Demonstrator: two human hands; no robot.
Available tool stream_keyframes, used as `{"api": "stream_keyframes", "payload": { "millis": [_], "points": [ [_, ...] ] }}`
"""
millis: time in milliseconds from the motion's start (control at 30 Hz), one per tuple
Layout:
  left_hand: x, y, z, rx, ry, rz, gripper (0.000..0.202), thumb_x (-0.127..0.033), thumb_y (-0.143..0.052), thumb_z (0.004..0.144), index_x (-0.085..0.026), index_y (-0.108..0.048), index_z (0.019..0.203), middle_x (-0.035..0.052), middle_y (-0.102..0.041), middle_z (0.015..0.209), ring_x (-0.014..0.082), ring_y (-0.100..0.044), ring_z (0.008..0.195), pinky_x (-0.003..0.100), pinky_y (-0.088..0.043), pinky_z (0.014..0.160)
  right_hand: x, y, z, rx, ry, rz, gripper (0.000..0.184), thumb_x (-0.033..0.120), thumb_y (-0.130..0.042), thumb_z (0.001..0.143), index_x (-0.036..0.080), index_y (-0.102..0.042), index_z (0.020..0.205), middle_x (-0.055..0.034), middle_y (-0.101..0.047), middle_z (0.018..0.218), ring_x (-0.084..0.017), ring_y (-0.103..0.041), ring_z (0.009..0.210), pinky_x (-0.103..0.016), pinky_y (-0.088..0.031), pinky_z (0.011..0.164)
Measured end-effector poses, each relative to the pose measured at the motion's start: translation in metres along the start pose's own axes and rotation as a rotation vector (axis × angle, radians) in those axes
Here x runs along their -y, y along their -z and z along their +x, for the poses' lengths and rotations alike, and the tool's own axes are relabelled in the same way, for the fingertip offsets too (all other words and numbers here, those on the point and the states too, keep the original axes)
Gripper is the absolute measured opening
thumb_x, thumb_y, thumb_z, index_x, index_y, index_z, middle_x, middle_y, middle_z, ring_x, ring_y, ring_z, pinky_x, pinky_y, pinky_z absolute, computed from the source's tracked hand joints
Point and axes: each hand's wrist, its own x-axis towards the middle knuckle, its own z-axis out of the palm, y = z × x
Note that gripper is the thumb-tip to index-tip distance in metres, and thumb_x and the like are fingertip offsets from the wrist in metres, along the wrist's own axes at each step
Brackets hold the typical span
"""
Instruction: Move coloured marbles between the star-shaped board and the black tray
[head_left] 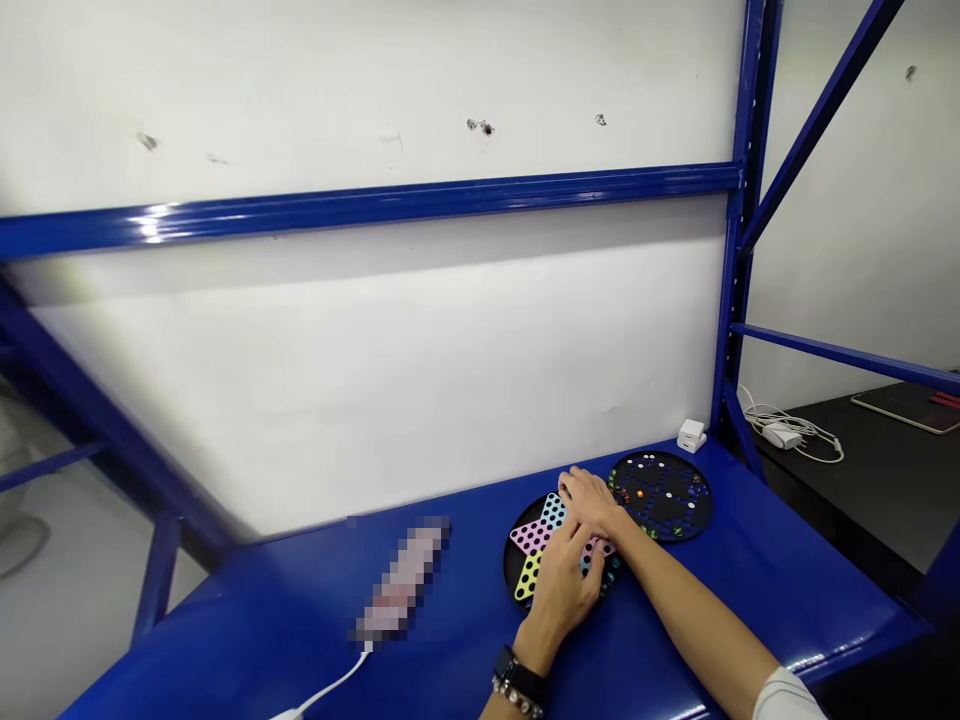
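Observation:
A round black Chinese-checkers board (534,548) with pink, yellow and light-blue star points lies on the blue table (420,660). Both hands rest over it. My left hand (564,590), with a watch and bead bracelet at the wrist, lies on the board's near part, fingers curled inward. My right hand (591,503) sits on the board's far part, fingers bent down onto the holes. Whether either hand pinches a marble is hidden. A second round black board (663,494) with blue lines and a few coloured marbles lies just right of my right hand.
A blurred-out oblong object (403,582) with a white cable (330,690) lies left of the boards. A small white charger block (691,435) stands by the wall. Blue rack beams (731,300) frame the table. To the right, a black table (870,480) holds white cables and a tablet.

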Motion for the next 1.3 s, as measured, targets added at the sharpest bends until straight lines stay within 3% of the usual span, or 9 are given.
{"api": "stream_keyframes", "payload": {
  "millis": [433, 700, 900, 1133, 1300],
  "points": [
    [-0.001, 0.001, 0.001, 0.017, 0.018, -0.019, 0.017, -0.023, -0.044, 0.092, -0.022, -0.06, 0.089, 0.0063, -0.062, 0.094, 0.0209, -0.06, 0.087, 0.036, -0.05, 0.08, 0.001, -0.006, 0.006, 0.04, 0.016, -0.034, 0.022, 0.022, -0.037, 0.096, 0.02, -0.058, 0.093, -0.0092, -0.059, 0.105, -0.024, -0.049, 0.103, -0.038, -0.036, 0.089],
    [-0.003, 0.001, 0.0, 0.018, 0.029, -0.051, 0.016, -0.022, -0.043, 0.092, -0.022, -0.059, 0.089, 0.0058, -0.061, 0.094, 0.0202, -0.06, 0.088, 0.036, -0.05, 0.08, -0.008, -0.016, 0.01, 0.005, -0.101, 0.036, 0.025, 0.028, -0.032, 0.099, 0.021, -0.056, 0.101, -0.0084, -0.061, 0.107, -0.022, -0.053, 0.098, -0.034, -0.038, 0.082],
    [-0.002, 0.0, 0.0, 0.022, 0.025, -0.032, 0.016, -0.02, -0.044, 0.091, -0.023, -0.06, 0.091, 0.0056, -0.061, 0.095, 0.0199, -0.06, 0.088, 0.036, -0.05, 0.08, -0.002, -0.015, 0.017, 0.015, -0.043, 0.027, 0.024, 0.029, -0.036, 0.097, 0.021, -0.055, 0.11, -0.0108, -0.058, 0.118, -0.025, -0.05, 0.11, -0.038, -0.037, 0.09],
    [-0.002, 0.0, 0.0, 0.025, 0.032, -0.052, 0.017, -0.02, -0.044, 0.091, -0.022, -0.06, 0.089, 0.0054, -0.061, 0.093, 0.0198, -0.06, 0.087, 0.035, -0.05, 0.08, 0.008, -0.022, 0.029, 0.024, -0.037, 0.074, 0.021, 0.03, -0.037, 0.096, 0.021, -0.056, 0.096, -0.0087, -0.057, 0.111, -0.024, -0.049, 0.107, -0.038, -0.037, 0.088],
    [-0.004, 0.001, 0.0, 0.02, 0.031, -0.041, 0.016, -0.019, -0.045, 0.091, -0.022, -0.061, 0.091, 0.0058, -0.062, 0.095, 0.0205, -0.059, 0.088, 0.037, -0.05, 0.08, 0.005, -0.019, 0.024, -0.004, 0.049, 0.154, 0.016, 0.033, -0.043, 0.093, 0.022, -0.054, 0.09, -0.0059, -0.057, 0.107, -0.022, -0.048, 0.103, -0.035, -0.035, 0.087]
  ]
}}
